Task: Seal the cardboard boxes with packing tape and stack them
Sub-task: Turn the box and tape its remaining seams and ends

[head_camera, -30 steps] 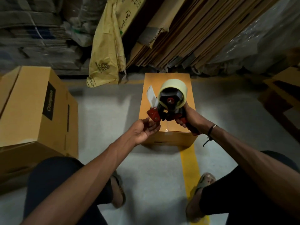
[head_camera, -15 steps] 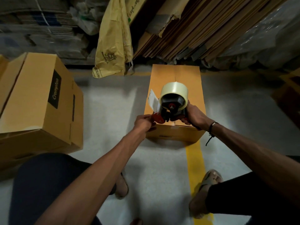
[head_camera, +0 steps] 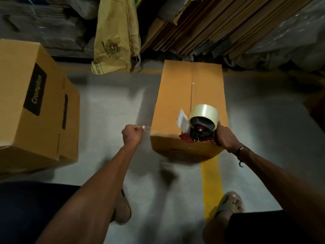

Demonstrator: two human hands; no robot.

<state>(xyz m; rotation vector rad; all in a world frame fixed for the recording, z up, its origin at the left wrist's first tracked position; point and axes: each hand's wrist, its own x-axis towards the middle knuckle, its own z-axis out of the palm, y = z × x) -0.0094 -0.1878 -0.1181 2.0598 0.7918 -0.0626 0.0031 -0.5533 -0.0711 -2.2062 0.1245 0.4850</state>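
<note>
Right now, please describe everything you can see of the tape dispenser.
The tape dispenser is a hand-held tape gun with a black body, a red front part low on its left side and a red hub. It carries a roll of clear, pale yellowish tape. A whitish flap stands up at its left. It sits at the near edge of the closed cardboard box, over the centre seam. The right hand grips its handle. A thin clear strip seems to run left to the left hand, which pinches it.
</note>
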